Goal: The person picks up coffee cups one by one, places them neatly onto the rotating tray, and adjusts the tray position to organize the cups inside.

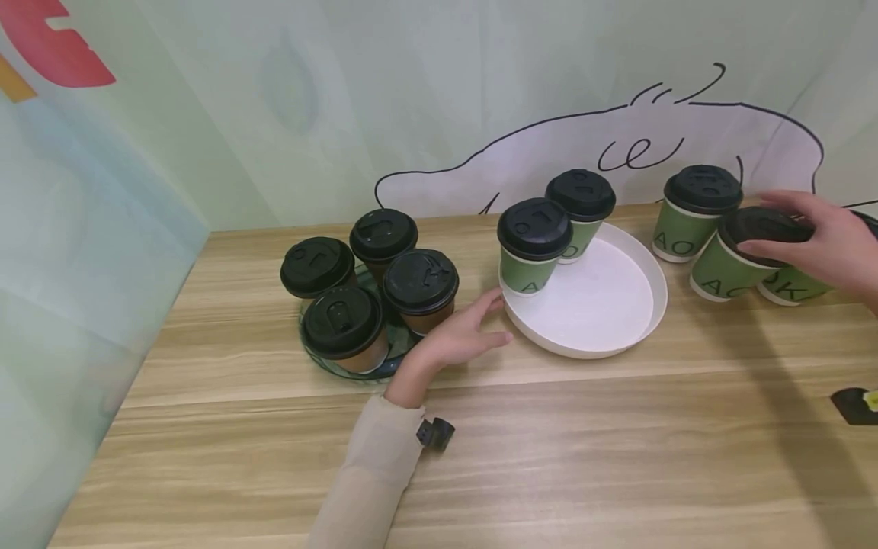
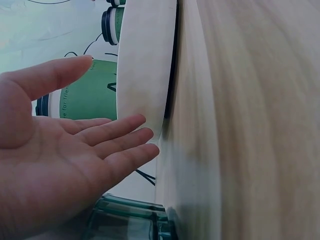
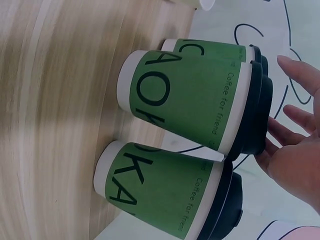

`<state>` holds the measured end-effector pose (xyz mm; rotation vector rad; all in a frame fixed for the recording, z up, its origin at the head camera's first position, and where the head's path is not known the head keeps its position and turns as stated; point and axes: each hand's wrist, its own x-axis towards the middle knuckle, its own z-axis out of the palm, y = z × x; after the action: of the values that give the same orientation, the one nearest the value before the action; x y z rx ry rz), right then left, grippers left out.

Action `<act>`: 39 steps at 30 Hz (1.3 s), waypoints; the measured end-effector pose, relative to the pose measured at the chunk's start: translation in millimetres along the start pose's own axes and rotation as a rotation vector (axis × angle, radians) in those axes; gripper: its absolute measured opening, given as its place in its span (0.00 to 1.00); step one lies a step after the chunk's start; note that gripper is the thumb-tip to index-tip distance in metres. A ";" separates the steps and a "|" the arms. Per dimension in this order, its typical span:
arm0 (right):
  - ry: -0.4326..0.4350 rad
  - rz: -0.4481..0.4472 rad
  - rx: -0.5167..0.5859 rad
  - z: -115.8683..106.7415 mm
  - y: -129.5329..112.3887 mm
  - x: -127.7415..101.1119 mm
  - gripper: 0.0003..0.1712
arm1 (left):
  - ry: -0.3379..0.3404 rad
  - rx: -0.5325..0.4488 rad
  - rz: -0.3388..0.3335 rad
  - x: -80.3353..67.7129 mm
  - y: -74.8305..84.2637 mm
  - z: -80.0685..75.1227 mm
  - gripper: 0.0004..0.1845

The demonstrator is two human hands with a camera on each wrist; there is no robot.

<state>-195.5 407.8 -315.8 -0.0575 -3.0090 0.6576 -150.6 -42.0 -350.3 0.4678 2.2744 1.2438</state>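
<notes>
In the head view my left hand (image 1: 463, 332) lies at the left side of a round white tray (image 1: 583, 352), fingers extended. The left wrist view shows its fingertips at the tray's wall, palm empty. Two green paper cups with black lids, a front cup (image 1: 528, 271) and a rear cup (image 1: 583, 232), stand at the tray's left and back. My right hand (image 1: 833, 240) spreads over the black lid of another green cup (image 1: 727, 271). In the right wrist view its fingers are loosely bent beside this lid (image 3: 257, 115); a firm grip is not visible.
Beside the held-over cup stand a green cup (image 1: 679, 229) behind and another (image 1: 796, 286) to the right. Several brown cups with black lids, one here (image 1: 343, 328), crowd a green glassy tray (image 1: 322, 364) at left. A printed cloth backdrop (image 1: 425, 99) rises behind the wooden table (image 1: 549, 457).
</notes>
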 end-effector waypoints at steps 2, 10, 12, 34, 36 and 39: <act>0.015 0.009 -0.016 1.8 6.7 1.7 0.50 | -0.001 -0.003 0.002 -0.4 0.1 0.1 0.38; 0.013 0.010 -0.006 1.6 18.0 4.5 0.52 | -0.001 0.014 -0.006 -0.6 0.5 0.1 0.38; 0.007 0.023 -0.029 3.8 25.8 7.6 0.53 | 0.000 0.021 -0.010 -0.3 0.5 0.1 0.38; -0.025 0.056 -0.023 10.2 38.8 11.2 0.55 | -0.003 0.019 -0.020 0.9 -0.4 0.4 0.38; -0.023 0.049 -0.010 7.4 27.3 5.2 0.53 | -0.003 0.019 -0.020 0.8 -0.4 0.5 0.38; -0.015 0.064 -0.006 5.6 15.0 -1.1 0.52 | -0.004 0.019 -0.019 0.6 -0.5 0.5 0.39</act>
<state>-194.5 419.1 -327.2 -0.1510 -3.0352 0.6575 -150.9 -41.6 -351.1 0.4536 2.2840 1.2121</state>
